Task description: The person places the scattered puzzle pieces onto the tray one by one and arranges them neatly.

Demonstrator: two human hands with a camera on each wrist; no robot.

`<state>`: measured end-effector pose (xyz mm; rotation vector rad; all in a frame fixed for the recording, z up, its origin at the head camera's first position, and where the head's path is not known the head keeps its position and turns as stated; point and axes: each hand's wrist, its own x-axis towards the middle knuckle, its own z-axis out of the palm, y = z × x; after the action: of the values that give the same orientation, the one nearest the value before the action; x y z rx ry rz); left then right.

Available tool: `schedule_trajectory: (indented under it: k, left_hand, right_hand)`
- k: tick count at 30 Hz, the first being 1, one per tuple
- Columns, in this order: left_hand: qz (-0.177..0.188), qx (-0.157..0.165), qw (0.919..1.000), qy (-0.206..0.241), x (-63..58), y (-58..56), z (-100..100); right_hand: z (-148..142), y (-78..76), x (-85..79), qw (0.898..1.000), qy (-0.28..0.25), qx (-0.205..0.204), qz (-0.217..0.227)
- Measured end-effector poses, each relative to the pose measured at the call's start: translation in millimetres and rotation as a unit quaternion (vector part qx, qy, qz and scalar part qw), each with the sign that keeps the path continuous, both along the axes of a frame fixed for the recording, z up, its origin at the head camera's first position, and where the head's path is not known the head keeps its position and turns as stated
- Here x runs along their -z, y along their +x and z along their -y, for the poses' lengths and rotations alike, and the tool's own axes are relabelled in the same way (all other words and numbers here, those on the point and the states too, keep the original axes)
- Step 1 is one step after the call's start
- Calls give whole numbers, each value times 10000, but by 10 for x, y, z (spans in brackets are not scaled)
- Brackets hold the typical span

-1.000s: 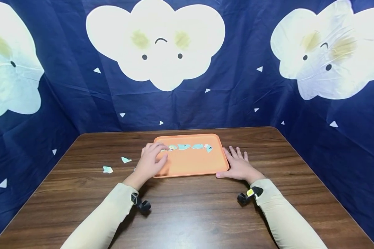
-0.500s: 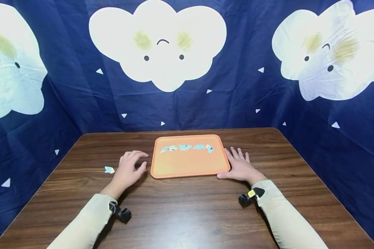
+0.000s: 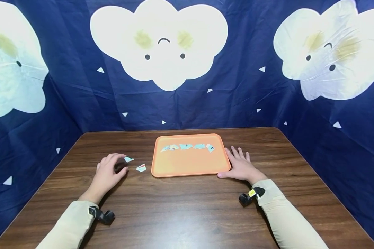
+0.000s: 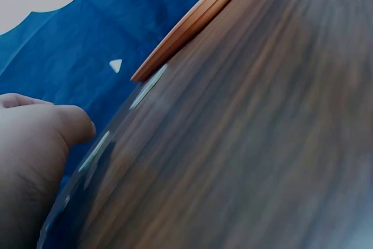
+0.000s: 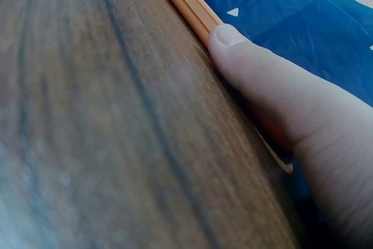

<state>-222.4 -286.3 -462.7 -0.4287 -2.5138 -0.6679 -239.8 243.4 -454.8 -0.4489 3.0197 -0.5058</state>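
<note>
In the head view an orange tray [image 3: 190,164] lies on the table. A row of several torn-looking pale blue pieces of paper or card [image 3: 185,146] runs along its upper part. My left hand [image 3: 106,176] hovers over the table left of the tray, fingers loosely bent, nothing visibly held. By its fingertips lies a light blue piece [image 3: 129,159]. A piece with a red mark [image 3: 141,167] sits between that hand and the tray. My right hand [image 3: 239,165] rests against the tray's right edge, fingers spread; its thumb [image 5: 250,56] touches the rim in the right wrist view.
The brown wooden table [image 3: 187,207] extends in front of the tray. Dark blue cloth [image 3: 174,107] with white clouds hangs behind and at both sides. Black wrist cameras [image 3: 103,217] are strapped at the cuffs.
My left hand has moved from over the tray leftward to the table. It uncovers the red-marked piece and now covers the spot where the leftmost loose piece lay. The right hand stays put.
</note>
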Motion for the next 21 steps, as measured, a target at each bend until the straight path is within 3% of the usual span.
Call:
schedule_trajectory:
  k: [7, 14, 21]
  left_hand:
    - [541, -638, 9965, -77, 12, 29, 196]
    - [1144, -1434, 9829, -123, -11, 45, 253]
    - [1182, -1446, 9824, -95, -20, 55, 254]
  right_hand:
    - [-3, -10, 13, 10000, 29, -3, 40]
    - [1, -4, 12, 10000, 14, -15, 0]
    - [2, 2, -6, 10000, -2, -25, -15]
